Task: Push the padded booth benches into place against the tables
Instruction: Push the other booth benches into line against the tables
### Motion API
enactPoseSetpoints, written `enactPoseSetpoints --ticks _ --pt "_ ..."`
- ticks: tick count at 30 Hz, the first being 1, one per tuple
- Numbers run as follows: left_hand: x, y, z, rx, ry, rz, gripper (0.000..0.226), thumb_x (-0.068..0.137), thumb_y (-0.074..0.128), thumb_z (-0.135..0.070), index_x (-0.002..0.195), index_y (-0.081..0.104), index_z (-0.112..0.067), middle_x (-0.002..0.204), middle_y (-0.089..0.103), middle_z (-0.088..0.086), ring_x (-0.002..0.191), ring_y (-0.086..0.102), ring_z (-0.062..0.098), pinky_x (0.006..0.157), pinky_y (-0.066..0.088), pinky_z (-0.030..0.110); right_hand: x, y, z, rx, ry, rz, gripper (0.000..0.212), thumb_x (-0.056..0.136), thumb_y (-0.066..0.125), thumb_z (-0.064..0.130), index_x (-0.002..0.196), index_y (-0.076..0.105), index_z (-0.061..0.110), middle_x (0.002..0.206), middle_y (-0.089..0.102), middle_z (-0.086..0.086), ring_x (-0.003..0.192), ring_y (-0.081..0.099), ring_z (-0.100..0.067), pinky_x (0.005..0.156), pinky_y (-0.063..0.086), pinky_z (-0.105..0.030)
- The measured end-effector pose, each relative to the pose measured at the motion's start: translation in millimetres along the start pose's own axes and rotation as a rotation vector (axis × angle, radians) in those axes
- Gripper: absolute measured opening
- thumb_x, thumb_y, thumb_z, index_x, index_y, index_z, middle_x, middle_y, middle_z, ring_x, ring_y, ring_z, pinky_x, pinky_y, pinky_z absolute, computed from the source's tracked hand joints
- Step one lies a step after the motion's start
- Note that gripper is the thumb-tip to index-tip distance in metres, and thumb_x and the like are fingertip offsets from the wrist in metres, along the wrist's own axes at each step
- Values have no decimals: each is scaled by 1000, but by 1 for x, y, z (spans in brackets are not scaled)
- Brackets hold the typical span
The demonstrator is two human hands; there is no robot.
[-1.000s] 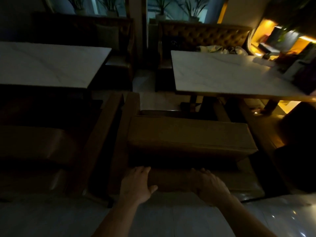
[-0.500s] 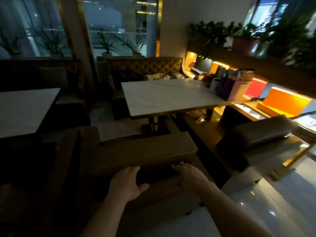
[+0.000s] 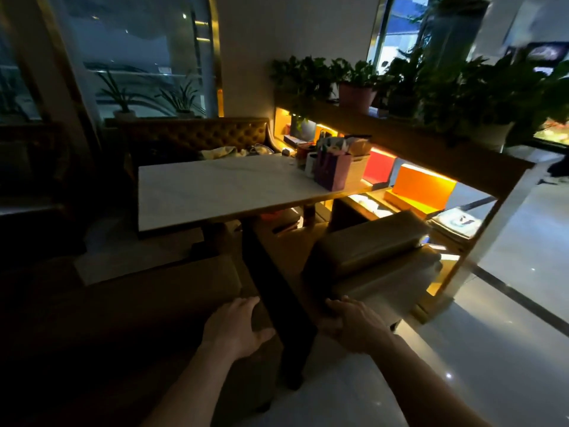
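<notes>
Pressing hands [image 3: 237,329] on bench backs [image 3: 172,288]

Both grips, left [image 3: 235,329] and right [image 3: 354,325], extended, fingers spread

Dim restaurant or café dining area with booth seating. Marble-look table [image 3: 221,189] at centre; tufted padded booth sofa [image 3: 197,134] behind it at 12 o'clock. Padded benches [image 3: 369,241] at 3 o'clock and lower left. Lit display shelf [image 3: 409,180] with coloured boxes and gift bags [image 3: 332,174] at 2 o'clock, potted plants [image 3: 357,87] on top. Large windows [image 3: 138,57] at 10 o'clock. Glossy tiled floor [image 3: 492,349] at 4 o'clock.
</notes>
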State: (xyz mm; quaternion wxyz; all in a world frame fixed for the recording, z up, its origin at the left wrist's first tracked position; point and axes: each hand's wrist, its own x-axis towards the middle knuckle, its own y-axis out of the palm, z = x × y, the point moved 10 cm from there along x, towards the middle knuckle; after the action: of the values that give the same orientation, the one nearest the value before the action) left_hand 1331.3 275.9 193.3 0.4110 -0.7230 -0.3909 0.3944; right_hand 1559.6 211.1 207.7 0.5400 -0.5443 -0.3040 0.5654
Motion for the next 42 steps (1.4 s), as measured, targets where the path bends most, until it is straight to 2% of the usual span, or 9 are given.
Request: enactPoseSetpoints --ticks 4,10,16,20,25,29,33,37,42 --pt "29 25 -82 -11 37 17 86 84 57 -68 153 20 -33 159 25 -5 143 29 21 109 36 44 9 -22 -85 -29 21 -39 73 85 60 62 148 37 32 150 43 -3 137 41 -24 106 39 -36" --pt "97 65 -160 2 81 52 88 84 57 -68 154 17 -33 161 21 -5 145 24 20 113 31 42 53 -26 -165 1 16 -26 78 86 58 63 151 32 29 152 39 -3 138 38 -23 108 36 -35" --pt "204 108 -220 -51 113 82 90 84 57 -68 155 15 -34 162 19 -5 146 21 20 115 28 43 125 -27 -243 4 80 24 77 89 57 60 153 25 31 155 31 -8 139 35 -28 108 37 -39" --pt "270 146 -257 -113 121 124 88 85 63 -59 154 15 -36 162 18 -5 147 20 19 115 27 41 179 -26 -300 -15 123 88 79 89 57 59 153 21 31 158 28 -9 140 34 -29 109 38 -40" --pt "317 186 -289 -110 124 124 88 87 63 -53 155 11 -34 164 13 -3 150 9 20 120 15 38 237 -26 -349 -42 112 118 77 90 55 60 153 23 31 160 24 -8 142 31 -29 112 35 -41" --pt "348 217 -309 -108 89 142 87 89 56 -57 156 5 -34 165 5 -5 151 -2 18 121 9 42 281 -10 -381 -53 63 137 80 87 54 64 153 22 31 160 24 -9 142 30 -30 112 36 -45" --pt "371 238 -320 -122 21 92 85 92 54 -54 156 0 -35 165 0 -7 150 -7 17 121 5 40 326 5 -416 -96 18 139 86 86 55 66 154 14 33 163 11 -15 150 9 -36 118 23 -52" --pt "381 256 -319 -55 -105 -32 89 91 53 -57 155 -5 -34 165 -5 -7 149 -13 15 121 -6 39 374 9 -437 -112 -107 109 93 85 57 65 155 6 33 164 2 -14 151 0 -35 121 14 -52" --pt "384 276 -319 37 -267 -82 93 91 50 -59 154 -14 -32 164 -13 -5 148 -21 19 121 -8 43 409 24 -456 -151 -269 104 100 82 57 69 154 -4 35 164 -12 -10 149 -12 -33 120 5 -55"
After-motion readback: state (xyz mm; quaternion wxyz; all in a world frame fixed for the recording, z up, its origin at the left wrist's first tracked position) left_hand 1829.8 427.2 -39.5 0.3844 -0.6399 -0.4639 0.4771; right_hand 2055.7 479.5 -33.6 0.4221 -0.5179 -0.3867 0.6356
